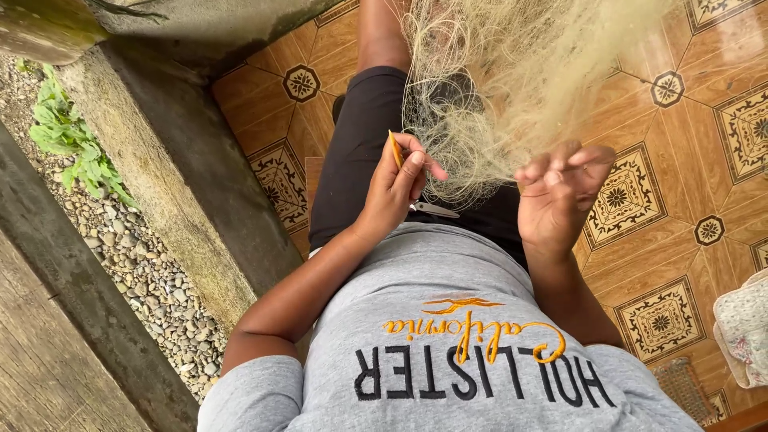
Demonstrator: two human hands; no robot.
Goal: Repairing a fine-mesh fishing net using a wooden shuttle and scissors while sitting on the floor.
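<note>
Head view: the person sits with a pale, tangled fishing net (512, 88) draped over the lap and rising toward the top of the frame. The left hand (400, 188) is clenched around a slim yellow netting needle (394, 150), pinched between thumb and fingers at the net's left edge. The right hand (560, 196) is raised just right of the net, fingers curled in, grasping fine strands of mesh. A small metal tool (436, 210) lies on the lap between the hands. Patterned orange floor tiles (664, 240) spread beneath; a concrete ledge (176, 168) and a gravel strip (136, 264) lie to the left.
</note>
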